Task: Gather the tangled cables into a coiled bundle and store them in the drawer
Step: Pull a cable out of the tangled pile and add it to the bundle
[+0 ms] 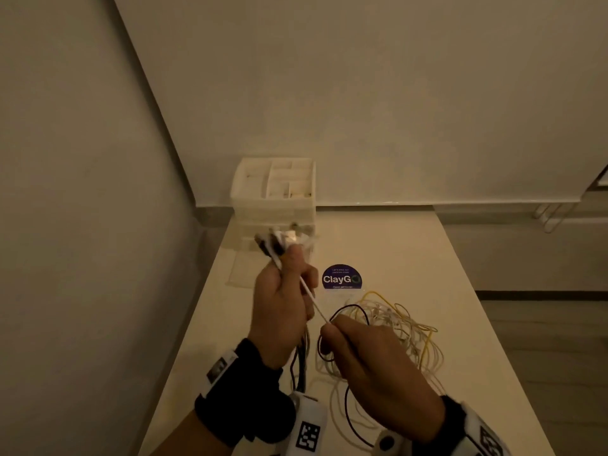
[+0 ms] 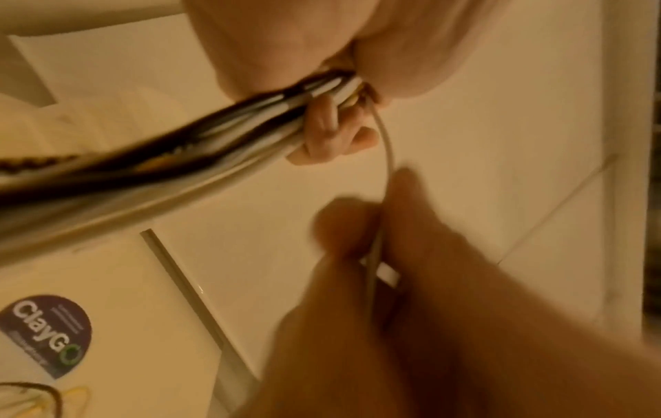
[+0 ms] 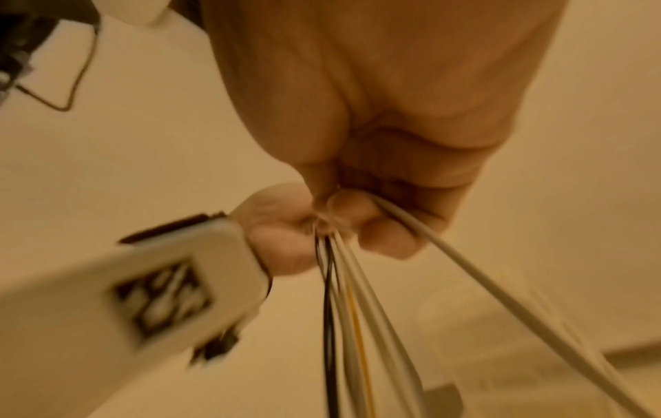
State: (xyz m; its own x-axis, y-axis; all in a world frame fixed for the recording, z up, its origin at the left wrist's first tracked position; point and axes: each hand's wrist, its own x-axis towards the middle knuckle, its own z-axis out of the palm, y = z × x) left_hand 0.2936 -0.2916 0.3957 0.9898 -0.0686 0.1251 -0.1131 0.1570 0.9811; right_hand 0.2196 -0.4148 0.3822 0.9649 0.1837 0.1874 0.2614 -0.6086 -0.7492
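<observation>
Head view shows the cables (image 1: 388,337) partly in the air and partly loose on the counter (image 1: 411,258). The left hand (image 1: 279,311) is raised, its fingers clenched around a bunch of cable ends (image 1: 279,241) that stick out above the fist, with black and white strands hanging down from below it. One white cable (image 1: 314,302) runs taut from that fist down to the right hand (image 1: 371,360), whose fingers (image 1: 329,330) pinch it close to the left hand. A black cable (image 1: 348,311) loops around the right hand's knuckles. Just beyond and to the right of the right hand, a tangle of yellow and pale strands lies spread on the counter.

From the left wrist, the bunch (image 2: 179,158) passes through the curled left fingers (image 2: 332,133), blurred, while the white cable (image 2: 388,152) drops to the right hand (image 2: 393,282).

Beyond the left hand, at the counter's far end against the wall, stands a white drawer unit (image 1: 273,199) with an open divided tray on top. A round dark sticker (image 1: 341,278) reading ClayGo lies on the counter between the hands and that unit.
</observation>
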